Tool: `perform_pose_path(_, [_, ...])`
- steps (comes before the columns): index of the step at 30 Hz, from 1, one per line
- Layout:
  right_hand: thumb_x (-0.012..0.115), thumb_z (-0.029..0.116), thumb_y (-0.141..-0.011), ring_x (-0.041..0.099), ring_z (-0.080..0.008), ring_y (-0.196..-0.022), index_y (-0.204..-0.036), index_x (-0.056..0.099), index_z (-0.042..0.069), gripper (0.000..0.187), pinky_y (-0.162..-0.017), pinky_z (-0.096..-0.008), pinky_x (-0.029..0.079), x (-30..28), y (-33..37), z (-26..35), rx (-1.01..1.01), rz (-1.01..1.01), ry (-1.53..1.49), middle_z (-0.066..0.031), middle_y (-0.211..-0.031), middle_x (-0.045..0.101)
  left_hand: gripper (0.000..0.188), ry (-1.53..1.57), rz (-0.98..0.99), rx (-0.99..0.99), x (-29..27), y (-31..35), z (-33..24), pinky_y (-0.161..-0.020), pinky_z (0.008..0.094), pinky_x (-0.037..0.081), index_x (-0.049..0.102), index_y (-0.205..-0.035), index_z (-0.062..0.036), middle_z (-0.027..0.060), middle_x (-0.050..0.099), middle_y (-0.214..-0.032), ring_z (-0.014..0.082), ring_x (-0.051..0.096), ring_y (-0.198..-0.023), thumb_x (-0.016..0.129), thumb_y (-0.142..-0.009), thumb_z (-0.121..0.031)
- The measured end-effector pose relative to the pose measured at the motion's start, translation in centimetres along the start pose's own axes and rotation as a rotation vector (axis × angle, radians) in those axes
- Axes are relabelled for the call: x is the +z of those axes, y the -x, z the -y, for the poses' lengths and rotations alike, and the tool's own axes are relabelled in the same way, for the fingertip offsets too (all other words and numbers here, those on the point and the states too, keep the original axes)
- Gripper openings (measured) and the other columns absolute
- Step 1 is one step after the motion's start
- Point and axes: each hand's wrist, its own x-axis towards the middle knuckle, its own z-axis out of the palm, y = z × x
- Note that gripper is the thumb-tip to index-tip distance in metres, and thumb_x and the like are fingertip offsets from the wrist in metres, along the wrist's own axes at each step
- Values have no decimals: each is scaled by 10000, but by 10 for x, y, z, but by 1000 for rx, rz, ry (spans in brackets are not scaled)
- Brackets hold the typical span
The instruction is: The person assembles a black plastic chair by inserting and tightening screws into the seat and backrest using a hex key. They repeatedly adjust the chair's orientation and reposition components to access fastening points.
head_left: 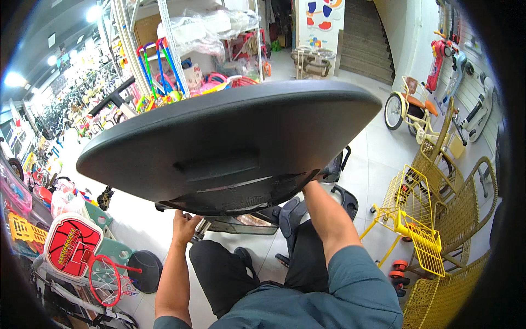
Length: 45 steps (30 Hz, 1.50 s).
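Observation:
A large black panel (274, 129) with rounded ends and a smooth, slightly curved face spans the middle of the view, tilted in front of me. There is a shallow recess in its lower part. My left hand (185, 226) is below the panel's lower left edge, its fingers closed beside a silver metal tube (201, 229). What those fingers grip is partly hidden. My right hand (312, 188) reaches behind the lower right edge, which covers its fingers. Beneath the panel show a grey padded part (290, 219) between my legs and a clear-sided tray (244, 226).
At left stand a red toy basketball backboard (72, 244) and its hoop (105, 281). On the right are a yellow wire cart (408, 203), wicker chairs (466, 219) and a child's tricycle (413, 107). Shelves of toys (213, 33) rise behind the panel; stairs (364, 38) lie farther back.

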Motion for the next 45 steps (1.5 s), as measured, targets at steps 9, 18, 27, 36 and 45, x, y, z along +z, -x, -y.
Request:
perform_pose_path(9, [581,520,-1123,648,-166,-610,-1255,632,132,414,-456,-293,454,-31,114,-5,-15,80,-139,-47,-988,727,433,-263,237,125,-11,2,-42,-932,374,566,756,-1213,49,125,809,-1154,219,732,-1059,901,-819,-55])
perform_pose_path(18, [596,575,-1094,690,-242,-918,-1366,637,123,528,-687,-357,567,-6,-15,22,121,404,-363,-89,-1058,705,914,-204,374,196,37,111,-65,-663,330,543,482,-1637,-71,125,688,-1192,193,573,-721,945,-854,-166])
perform_pose_path(27, [569,642,-1108,628,-185,-838,-1426,610,190,554,-607,-284,528,16,-25,53,346,622,-99,-16,-1009,638,924,-45,390,226,69,122,-56,-667,335,547,431,-1701,-141,130,695,-1086,193,600,-688,886,-901,-71])
perform_pose_path(36, [548,690,-1110,506,-86,-754,-1404,602,195,579,-578,-246,433,21,17,37,489,507,388,41,-1143,619,826,99,228,456,86,107,-47,-667,356,552,549,-1568,-111,137,644,-1374,217,621,-747,947,-845,-104])
perform_pose_path(45, [628,750,-1038,546,-99,-736,-1249,728,111,680,-571,-291,450,40,35,4,297,72,697,-35,-1165,727,838,-78,86,464,109,107,-55,-686,380,558,568,-1438,-111,117,595,-1280,265,656,-834,1010,-727,-139])
